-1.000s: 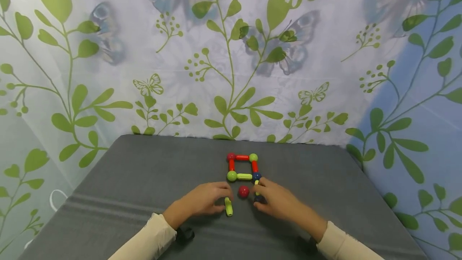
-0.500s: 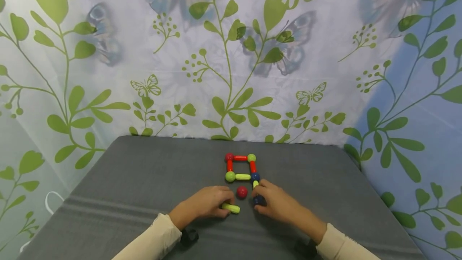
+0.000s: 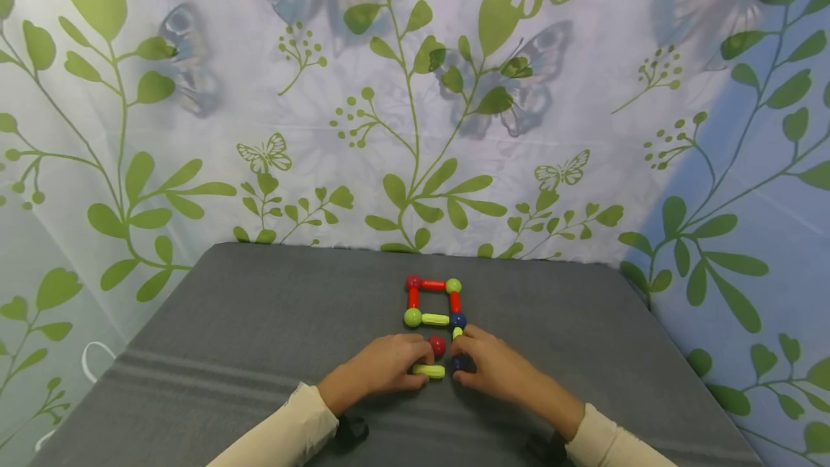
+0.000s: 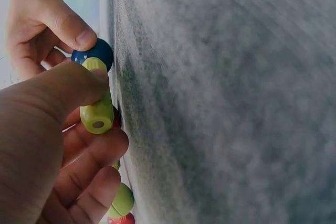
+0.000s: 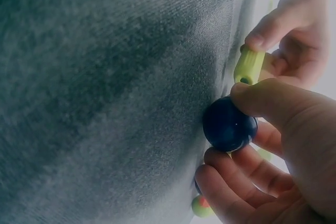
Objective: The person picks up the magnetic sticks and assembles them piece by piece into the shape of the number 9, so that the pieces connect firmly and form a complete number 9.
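My left hand [image 3: 392, 364] pinches a yellow-green magnetic rod [image 3: 434, 371] between thumb and fingers; its metal-tipped end shows in the left wrist view. My right hand [image 3: 499, 368] holds a dark blue ball [image 5: 229, 124], thumb on one side and fingers on the other. A small gap separates the rod's far end from that ball in the head view. Another yellow-green rod [image 3: 457, 334], partly covered by my right fingers, runs from the blue corner ball [image 3: 457, 320] toward the held ball. Between the hands, a loose red ball [image 3: 437, 346] lies beside my left fingertips.
Behind the hands lies a square of red rods [image 3: 434, 285] and one yellow-green rod [image 3: 436, 320], with balls at its corners: red [image 3: 413, 282], green [image 3: 453, 285], green [image 3: 413, 317] and blue. A grey cloth covers the table [image 3: 292, 308]; a patterned curtain [image 3: 311, 164] hangs behind.
My left hand has moved right and turned its rod from pointing toward me to pointing right, bringing it near the held blue ball. The right hand has stayed around that ball.
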`<state>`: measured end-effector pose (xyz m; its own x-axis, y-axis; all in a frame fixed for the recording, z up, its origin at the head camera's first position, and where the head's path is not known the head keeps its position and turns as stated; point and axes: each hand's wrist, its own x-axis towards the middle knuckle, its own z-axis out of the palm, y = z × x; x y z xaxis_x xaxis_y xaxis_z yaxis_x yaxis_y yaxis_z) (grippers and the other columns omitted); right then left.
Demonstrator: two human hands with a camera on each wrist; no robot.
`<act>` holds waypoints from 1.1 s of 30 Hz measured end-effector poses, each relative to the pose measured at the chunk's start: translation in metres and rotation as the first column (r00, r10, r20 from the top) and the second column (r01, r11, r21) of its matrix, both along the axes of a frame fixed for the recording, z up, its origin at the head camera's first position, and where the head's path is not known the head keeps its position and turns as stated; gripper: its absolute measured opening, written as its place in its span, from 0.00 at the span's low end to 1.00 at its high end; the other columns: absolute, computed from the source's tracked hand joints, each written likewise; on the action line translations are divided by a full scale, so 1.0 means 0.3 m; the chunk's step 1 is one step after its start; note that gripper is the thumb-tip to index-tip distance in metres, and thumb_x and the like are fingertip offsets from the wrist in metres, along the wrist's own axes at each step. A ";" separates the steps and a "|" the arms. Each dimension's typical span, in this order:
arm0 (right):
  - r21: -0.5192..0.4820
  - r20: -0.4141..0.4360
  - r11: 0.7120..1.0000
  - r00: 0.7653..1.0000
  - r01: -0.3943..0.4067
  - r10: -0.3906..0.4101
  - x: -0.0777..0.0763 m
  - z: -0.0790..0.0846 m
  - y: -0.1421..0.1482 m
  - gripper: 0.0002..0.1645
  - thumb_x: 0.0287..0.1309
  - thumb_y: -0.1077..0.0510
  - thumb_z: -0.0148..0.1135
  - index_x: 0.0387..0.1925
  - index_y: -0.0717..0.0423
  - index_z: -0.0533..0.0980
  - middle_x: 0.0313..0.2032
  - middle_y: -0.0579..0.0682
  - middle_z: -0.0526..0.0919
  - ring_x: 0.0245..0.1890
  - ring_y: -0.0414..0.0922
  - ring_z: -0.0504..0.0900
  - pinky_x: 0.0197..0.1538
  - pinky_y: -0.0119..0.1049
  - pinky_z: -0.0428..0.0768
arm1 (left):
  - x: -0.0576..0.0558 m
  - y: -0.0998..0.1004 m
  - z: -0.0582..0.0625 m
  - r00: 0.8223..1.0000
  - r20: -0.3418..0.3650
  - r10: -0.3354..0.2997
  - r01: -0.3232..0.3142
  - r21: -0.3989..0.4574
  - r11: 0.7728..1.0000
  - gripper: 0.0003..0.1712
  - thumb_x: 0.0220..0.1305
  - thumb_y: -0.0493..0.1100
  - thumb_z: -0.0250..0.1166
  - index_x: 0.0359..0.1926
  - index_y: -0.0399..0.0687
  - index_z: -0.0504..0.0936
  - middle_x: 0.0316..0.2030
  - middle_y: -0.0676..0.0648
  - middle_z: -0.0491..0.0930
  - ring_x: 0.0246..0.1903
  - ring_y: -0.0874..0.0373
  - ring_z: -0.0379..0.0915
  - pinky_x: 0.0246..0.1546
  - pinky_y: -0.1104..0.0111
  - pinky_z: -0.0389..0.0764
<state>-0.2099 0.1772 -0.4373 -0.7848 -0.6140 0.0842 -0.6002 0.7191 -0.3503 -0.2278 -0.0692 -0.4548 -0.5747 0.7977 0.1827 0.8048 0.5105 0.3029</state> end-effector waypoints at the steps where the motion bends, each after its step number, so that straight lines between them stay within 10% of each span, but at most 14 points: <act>1: 0.001 0.001 1.000 1.000 0.003 -0.003 0.001 0.001 -0.001 0.16 0.52 0.54 0.78 0.41 0.46 0.80 0.39 0.39 0.72 0.32 0.34 0.72 0.36 0.32 0.76 | 0.000 0.002 -0.001 1.000 0.000 0.006 -0.006 -0.003 1.000 0.08 0.61 0.48 0.72 0.37 0.57 0.80 0.32 0.60 0.71 0.26 0.71 0.64 0.28 0.76 0.67; 33: -0.030 0.013 1.000 1.000 -0.003 0.003 0.015 -0.003 -0.016 0.16 0.53 0.56 0.78 0.43 0.47 0.81 0.39 0.40 0.73 0.33 0.35 0.73 0.37 0.33 0.77 | -0.005 0.006 0.015 0.998 -0.033 0.062 -0.061 0.028 0.998 0.09 0.64 0.50 0.73 0.43 0.57 0.85 0.38 0.60 0.77 0.30 0.71 0.69 0.32 0.74 0.74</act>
<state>-0.2055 0.1724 -0.4383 -0.7839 -0.6139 0.0926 -0.5978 0.7061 -0.3796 -0.2292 -0.0674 -0.4504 -0.6154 0.7557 0.2240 0.7823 0.5509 0.2907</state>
